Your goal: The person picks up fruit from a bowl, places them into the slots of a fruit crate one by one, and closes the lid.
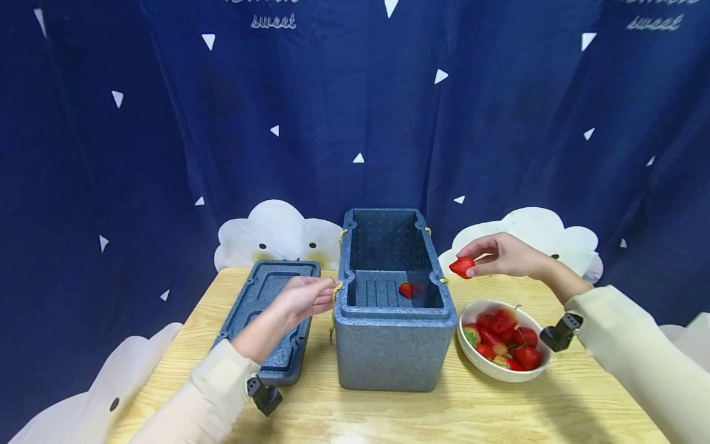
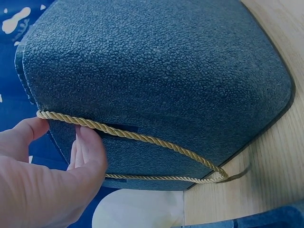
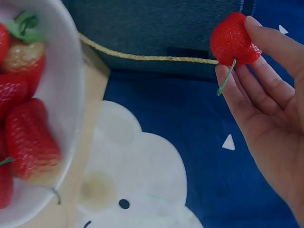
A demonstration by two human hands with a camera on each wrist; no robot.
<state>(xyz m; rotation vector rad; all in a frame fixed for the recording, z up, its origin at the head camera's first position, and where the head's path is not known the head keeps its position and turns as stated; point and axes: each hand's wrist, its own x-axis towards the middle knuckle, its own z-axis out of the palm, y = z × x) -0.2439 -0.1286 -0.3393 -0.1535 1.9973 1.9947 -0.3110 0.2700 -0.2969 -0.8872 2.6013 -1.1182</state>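
A blue-grey foam box with no lid on it stands mid-table, one strawberry lying on its floor. My left hand touches the box's left side, fingers fairly straight, by the yellow cord; the left wrist view has fingertips against the wall and cord. Right of the box, my right hand pinches a red strawberry between thumb and fingers, above the table. Its green stem hangs down in the right wrist view. Below that hand sits a white bowl holding several strawberries.
The box's lid lies flat on the table to the left of the box. The wooden table extends in front. Behind hangs a dark blue curtain with white triangles and clouds.
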